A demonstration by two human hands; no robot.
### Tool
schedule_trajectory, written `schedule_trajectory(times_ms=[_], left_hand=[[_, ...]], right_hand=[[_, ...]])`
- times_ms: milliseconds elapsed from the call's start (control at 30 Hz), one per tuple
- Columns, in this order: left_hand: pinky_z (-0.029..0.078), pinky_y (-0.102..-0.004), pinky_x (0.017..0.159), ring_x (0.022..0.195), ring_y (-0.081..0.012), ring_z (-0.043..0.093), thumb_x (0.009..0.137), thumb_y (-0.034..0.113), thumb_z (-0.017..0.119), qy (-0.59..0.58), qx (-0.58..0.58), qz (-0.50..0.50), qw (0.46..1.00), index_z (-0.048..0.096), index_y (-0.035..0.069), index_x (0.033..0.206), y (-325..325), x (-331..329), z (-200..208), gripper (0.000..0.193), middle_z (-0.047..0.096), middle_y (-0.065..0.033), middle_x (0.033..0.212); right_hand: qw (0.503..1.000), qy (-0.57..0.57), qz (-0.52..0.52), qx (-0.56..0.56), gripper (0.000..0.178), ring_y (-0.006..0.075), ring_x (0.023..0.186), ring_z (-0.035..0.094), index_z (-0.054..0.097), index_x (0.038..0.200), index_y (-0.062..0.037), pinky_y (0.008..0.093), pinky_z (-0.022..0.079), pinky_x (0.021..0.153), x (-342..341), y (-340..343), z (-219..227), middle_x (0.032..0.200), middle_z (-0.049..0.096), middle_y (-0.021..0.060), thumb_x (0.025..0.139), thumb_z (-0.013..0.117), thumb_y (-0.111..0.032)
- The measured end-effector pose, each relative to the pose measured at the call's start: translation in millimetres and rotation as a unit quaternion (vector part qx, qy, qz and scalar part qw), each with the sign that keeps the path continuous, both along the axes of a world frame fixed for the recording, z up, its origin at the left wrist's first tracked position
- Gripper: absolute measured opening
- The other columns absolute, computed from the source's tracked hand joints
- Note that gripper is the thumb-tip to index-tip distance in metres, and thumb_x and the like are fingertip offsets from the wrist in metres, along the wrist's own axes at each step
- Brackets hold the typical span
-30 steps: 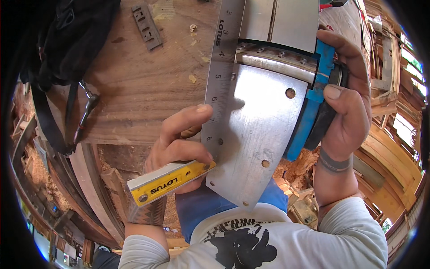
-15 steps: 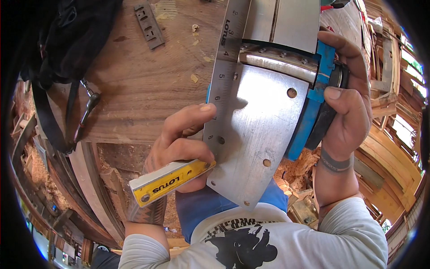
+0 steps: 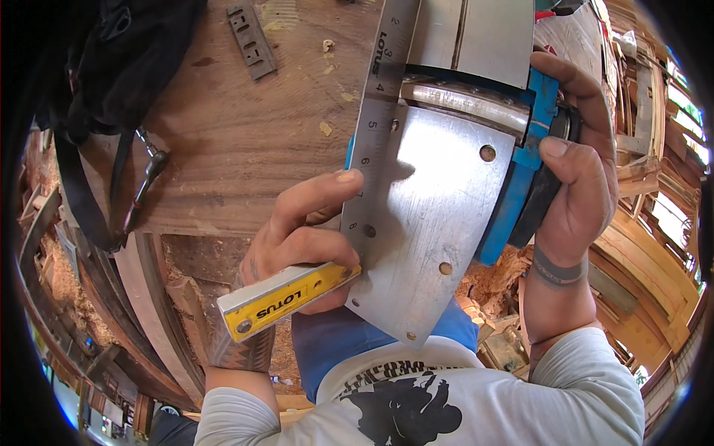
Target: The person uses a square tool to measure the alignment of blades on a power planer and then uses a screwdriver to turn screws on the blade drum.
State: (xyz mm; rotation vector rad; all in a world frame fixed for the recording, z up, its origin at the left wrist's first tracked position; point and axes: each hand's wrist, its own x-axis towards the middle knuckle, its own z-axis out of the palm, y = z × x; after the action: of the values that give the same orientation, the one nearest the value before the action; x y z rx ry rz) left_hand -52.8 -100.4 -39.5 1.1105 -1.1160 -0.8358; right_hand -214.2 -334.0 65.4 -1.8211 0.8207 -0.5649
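An electric hand planer [image 3: 454, 193] lies with its silver sole facing up, and its blue body shows along the right side. Across the gap in the sole runs the cutter drum [image 3: 468, 104]. My left hand [image 3: 309, 230] is closed round a try square [image 3: 286, 301] with a yellow and silver handle. The square's steel ruler blade [image 3: 368, 141] lies along the sole's left edge and crosses the drum's left end. At the right, my right hand [image 3: 584, 171] grips the planer's side, thumb on the black round cover [image 3: 550, 178] and fingers behind it.
A loose slotted planer blade [image 3: 251, 42] lies on the wooden bench [image 3: 245, 149]. To the left sit a black bag [image 3: 126, 67] with hanging straps and a dark-handled tool [image 3: 146, 182]. Wood planks [image 3: 647, 275] and shavings surround the bench below.
The cutter drum has turned: its row of screws has mostly gone from sight and a smoother face shows. Planer and square sit slightly further right in the picture; both hands keep their grip.
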Motion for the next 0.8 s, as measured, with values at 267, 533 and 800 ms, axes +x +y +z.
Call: schedule_trajectory(times_ms=[267,533,800], left_hand=[[0.051,-0.0412,0.113,0.138,-0.0369,0.053,0.077,0.004,0.083,-0.011,-0.029,0.005,1.000,0.063,0.014,0.099,-1.9,0.3,-9.0,0.032,0.044,-0.0203,0.151],[0.051,-0.0434,0.114,0.142,-0.0396,0.049,0.072,0.002,0.084,0.002,-0.046,0.004,0.999,0.064,0.012,0.096,-5.4,-1.6,-8.4,0.033,0.044,-0.0204,0.151],[0.052,-0.0438,0.113,0.143,-0.0395,0.047,0.073,0.004,0.085,0.044,-0.051,0.017,0.998,0.063,0.013,0.094,-2.8,-8.0,-15.5,0.032,0.045,-0.0198,0.150]], right_hand=[[1.000,-0.003,0.018,-0.005,0.063,0.0214,0.120,0.062,0.052,0.141,0.0086,0.0341,0.045,0.109,-3.1,-0.8,-1.0,0.132,0.063,0.0187,0.084,0.052,-0.019],[1.000,-0.004,0.010,-0.017,0.059,0.0201,0.117,0.063,0.054,0.140,0.0077,0.0332,0.046,0.107,-6.2,-6.1,-3.7,0.128,0.066,0.0175,0.088,0.051,-0.019],[1.000,0.004,-0.015,-0.008,0.055,0.0190,0.115,0.064,0.056,0.138,0.0077,0.0325,0.047,0.105,-0.6,-0.3,0.0,0.126,0.067,0.0177,0.091,0.050,-0.019]])
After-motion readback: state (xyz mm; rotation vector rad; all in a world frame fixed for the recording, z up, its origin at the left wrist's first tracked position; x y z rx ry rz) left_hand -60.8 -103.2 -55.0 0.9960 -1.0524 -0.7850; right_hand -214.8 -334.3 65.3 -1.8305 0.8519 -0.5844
